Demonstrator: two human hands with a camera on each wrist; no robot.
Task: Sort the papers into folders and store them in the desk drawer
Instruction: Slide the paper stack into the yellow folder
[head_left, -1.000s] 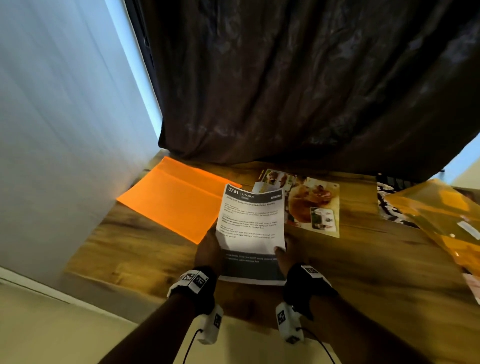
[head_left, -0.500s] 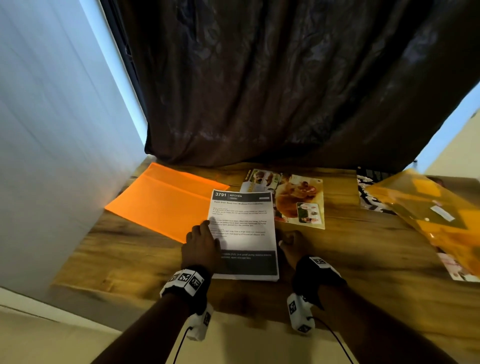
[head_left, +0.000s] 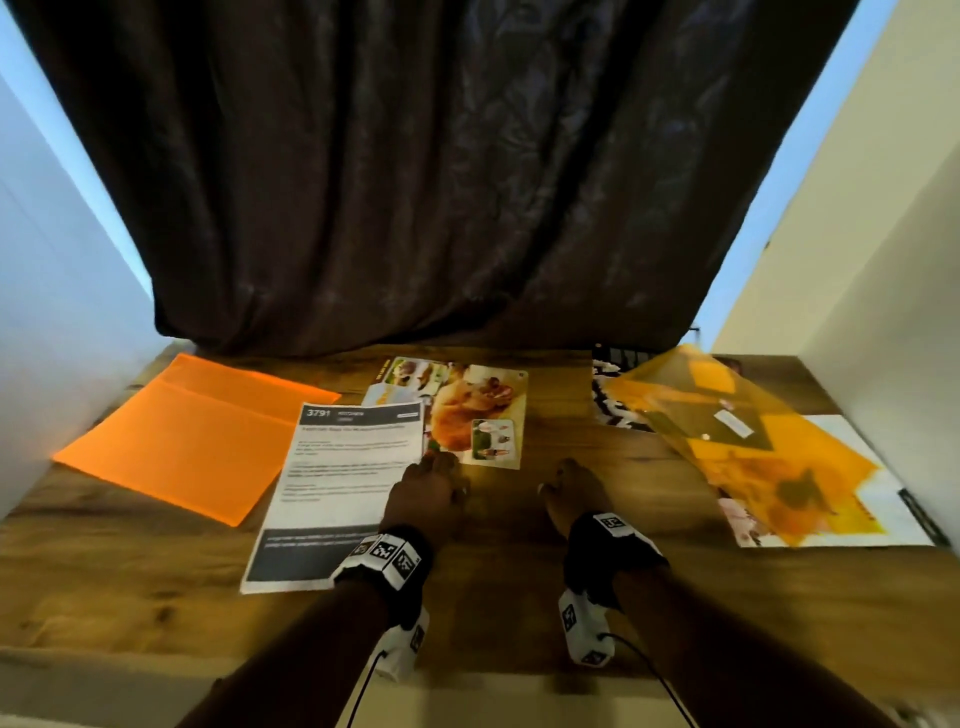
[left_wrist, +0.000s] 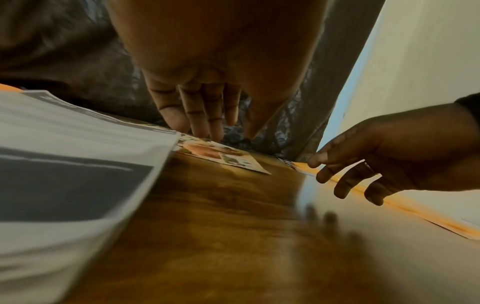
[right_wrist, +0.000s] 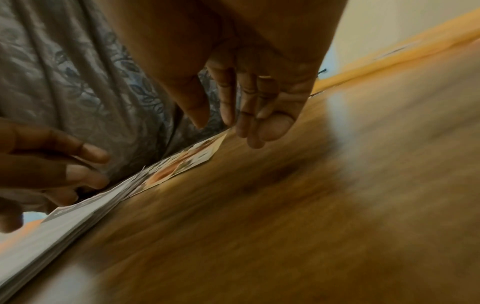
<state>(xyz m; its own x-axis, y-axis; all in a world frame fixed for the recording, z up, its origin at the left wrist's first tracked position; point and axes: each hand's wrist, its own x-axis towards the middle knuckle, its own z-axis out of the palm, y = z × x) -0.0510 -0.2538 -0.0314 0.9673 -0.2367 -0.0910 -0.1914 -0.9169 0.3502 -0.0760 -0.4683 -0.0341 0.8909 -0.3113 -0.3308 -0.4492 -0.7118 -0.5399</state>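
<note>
A white printed stack of papers (head_left: 343, 483) headed "3791" lies flat on the wooden desk (head_left: 519, 597), its left edge over an orange folder (head_left: 176, 436). A food-photo flyer (head_left: 478, 415) lies just behind it to the right. My left hand (head_left: 439, 460) hovers with straight fingers (left_wrist: 200, 115) pointing down at the flyer's (left_wrist: 223, 156) near left corner, by the stack's (left_wrist: 64, 164) right edge; contact is unclear. My right hand (head_left: 558, 480) hangs relaxed and empty over bare wood, its fingers (right_wrist: 249, 115) loosely extended near the flyer (right_wrist: 182, 164).
A translucent yellow folder (head_left: 727, 431) lies at the right over a black-and-white patterned sheet (head_left: 613, 400) and other papers (head_left: 831, 519). A dark curtain (head_left: 441, 182) hangs behind the desk. Walls close in on both sides. No drawer is in view.
The white stack, held up in both hands a second ago, now lies flat on the desk. Both hands have let go and moved right, the left toward the flyer.
</note>
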